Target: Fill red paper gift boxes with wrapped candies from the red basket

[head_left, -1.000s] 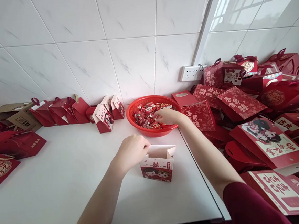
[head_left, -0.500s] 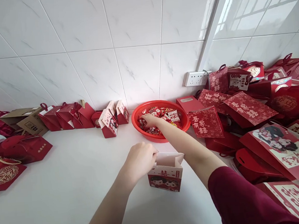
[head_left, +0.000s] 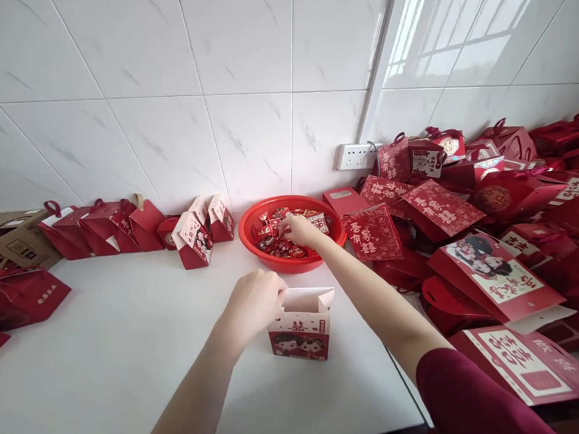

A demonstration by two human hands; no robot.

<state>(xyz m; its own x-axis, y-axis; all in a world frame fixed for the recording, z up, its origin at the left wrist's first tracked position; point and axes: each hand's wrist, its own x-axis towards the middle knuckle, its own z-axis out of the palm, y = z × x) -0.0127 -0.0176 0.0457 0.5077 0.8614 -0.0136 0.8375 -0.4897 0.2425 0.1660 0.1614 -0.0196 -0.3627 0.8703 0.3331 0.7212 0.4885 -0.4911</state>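
My left hand is closed on the upper left edge of a small gift box. The box stands upright on the white tabletop with its top open; its front is red and cream with two cartoon figures. Beyond it, my right hand reaches into a red plastic basket. Its fingers are curled together among wrapped candies, mostly red, and pinch at them; the fingertips are partly hidden.
Closed gift boxes stand by the tiled wall, with a row of red boxes further left. A large pile of red boxes fills the right side. A power socket is on the wall behind.
My right hand has shifted from the left part of the basket towards its middle, fingers more curled. My left hand still holds the box edge. The view has turned slightly right.
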